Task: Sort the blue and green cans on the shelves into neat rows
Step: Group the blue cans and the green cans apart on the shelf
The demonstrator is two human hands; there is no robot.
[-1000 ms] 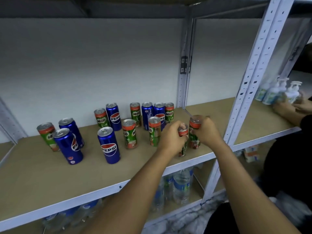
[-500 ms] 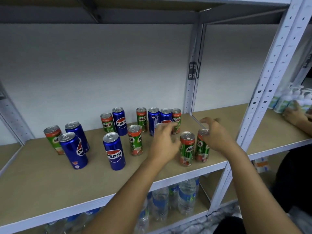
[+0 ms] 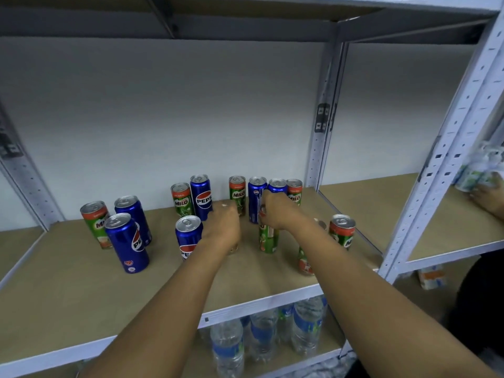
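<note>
Blue and green cans are seen standing upright on the wooden shelf point(image 3: 68, 290), long axes vertical, tops up. Left hand point(image 3: 222, 227) is curled over a mostly hidden can point(image 3: 234, 248) mid-shelf, just right of a blue can point(image 3: 188, 236). Right hand point(image 3: 275, 214) is wrapped round the top of a green can point(image 3: 268, 240) beside it. Two green cans point(image 3: 342, 231) are set by the front right corner; six are lined along the back edge; three are grouped near the left edge
</note>
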